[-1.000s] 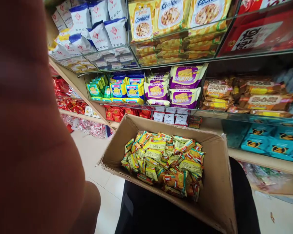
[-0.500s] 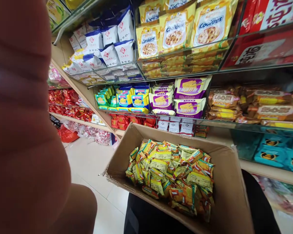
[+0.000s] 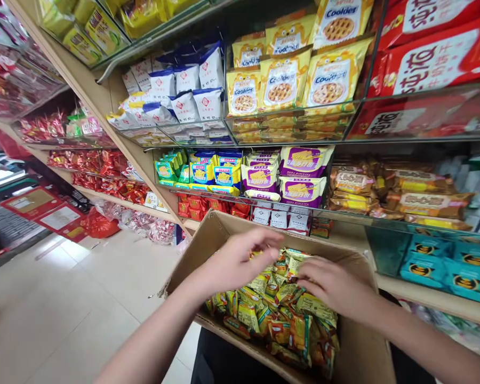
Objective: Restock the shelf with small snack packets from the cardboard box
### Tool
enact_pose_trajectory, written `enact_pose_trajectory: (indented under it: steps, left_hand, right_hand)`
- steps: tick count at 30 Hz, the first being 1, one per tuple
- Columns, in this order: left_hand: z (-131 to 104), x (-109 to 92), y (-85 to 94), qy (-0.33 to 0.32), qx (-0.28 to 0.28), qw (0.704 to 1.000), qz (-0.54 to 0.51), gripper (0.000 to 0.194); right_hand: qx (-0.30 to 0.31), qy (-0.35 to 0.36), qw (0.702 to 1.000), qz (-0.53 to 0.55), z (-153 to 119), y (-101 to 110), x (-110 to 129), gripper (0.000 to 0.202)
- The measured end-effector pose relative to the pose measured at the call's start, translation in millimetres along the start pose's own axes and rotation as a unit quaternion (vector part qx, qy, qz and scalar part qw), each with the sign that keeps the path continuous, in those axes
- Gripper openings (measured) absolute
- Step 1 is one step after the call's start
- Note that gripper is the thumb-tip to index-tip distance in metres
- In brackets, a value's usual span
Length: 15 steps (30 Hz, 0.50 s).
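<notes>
A brown cardboard box (image 3: pixel 360 336) holds many small yellow and orange snack packets (image 3: pixel 280 330), tilted on dark-clothed legs. Over the back left part of the pile is my left hand (image 3: pixel 244 258), palm inward, its thumb apart from the fingers and nothing seen between them. My right hand (image 3: pixel 336 280) reaches in from the right, fingers loosely bent and apart, their tips at the packets. Whether those tips touch a packet is hard to see. Both hands hide part of the pile.
Beyond the box stand glass shelves with yellow cookie packs (image 3: pixel 284 80), purple soda biscuit packs (image 3: pixel 304 189) and white packs (image 3: pixel 184 104). Teal packs (image 3: pixel 452 266) lie low at the right. A red bag (image 3: pixel 100 223) rests on the tiled floor (image 3: pixel 88 304) at left.
A large blurred hand close to the camera at the left is gone. Both my hands are now inside the box over the packets. The view has shifted slightly left.
</notes>
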<state>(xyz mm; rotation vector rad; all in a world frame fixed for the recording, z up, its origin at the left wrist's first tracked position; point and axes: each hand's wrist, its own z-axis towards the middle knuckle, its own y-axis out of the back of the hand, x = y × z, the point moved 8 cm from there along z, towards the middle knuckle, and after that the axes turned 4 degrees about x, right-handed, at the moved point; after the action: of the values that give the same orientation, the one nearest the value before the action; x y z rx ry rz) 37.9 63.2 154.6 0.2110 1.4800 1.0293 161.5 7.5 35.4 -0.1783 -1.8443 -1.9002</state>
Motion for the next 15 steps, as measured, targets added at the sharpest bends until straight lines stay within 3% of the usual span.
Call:
enact_pose_trajectory:
  steps: [2,3,6,11,15]
  left_hand:
    - [8.4,28.9,-47.7,0.017,0.150,0.987,0.055,0.029]
    - [7.2,43.8,-66.9,0.025,0.194,0.978,0.073,0.031]
    - [2.6,81.1,-100.9,0.054,0.207,0.974,0.078,0.032]
    - [-1.2,108.9,-110.5,0.081,0.140,0.985,0.058,0.035]
    - [-0.9,109.6,-105.1,0.074,0.109,0.991,0.006,0.060]
  right_hand:
    - [0.088,-0.010,0.989,-0.118,18.2,-26.9,0.4,0.020]
    - [0.112,-0.037,0.979,-0.167,25.6,-37.1,-4.3,0.026]
    - [0.130,-0.102,0.962,-0.217,37.6,-53.6,-16.4,0.032]
    - [0.134,-0.118,0.961,-0.212,35.0,-54.0,-19.7,0.029]
    - [0.122,-0.099,0.973,-0.171,34.4,-47.0,-10.3,0.024]
